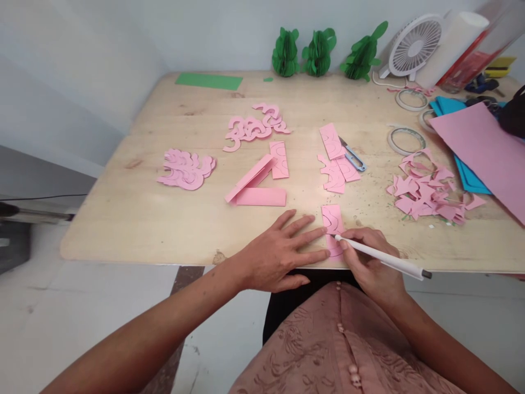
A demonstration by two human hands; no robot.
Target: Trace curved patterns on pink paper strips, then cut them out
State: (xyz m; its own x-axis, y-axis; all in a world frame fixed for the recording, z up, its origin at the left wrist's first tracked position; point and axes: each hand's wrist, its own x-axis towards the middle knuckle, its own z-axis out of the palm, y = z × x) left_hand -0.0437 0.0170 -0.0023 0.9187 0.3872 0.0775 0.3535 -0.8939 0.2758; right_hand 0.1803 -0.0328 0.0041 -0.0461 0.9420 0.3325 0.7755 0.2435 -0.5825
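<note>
My right hand grips a white pen, its tip on a pink paper strip at the table's front edge. Dark curved lines are drawn on that strip. My left hand lies spread, with fingertips against the strip's left side. Beyond it are a folded pink strip and another pink strip with curved lines. Farther up, a marked pink piece and a partly cut pink piece lie by blue-handled thread snips.
Curved pink cutouts and a stacked pile lie left. Pink scraps, tape rolls and coloured sheets are right. Green paper figures, a green strip and a white fan stand or lie along the back.
</note>
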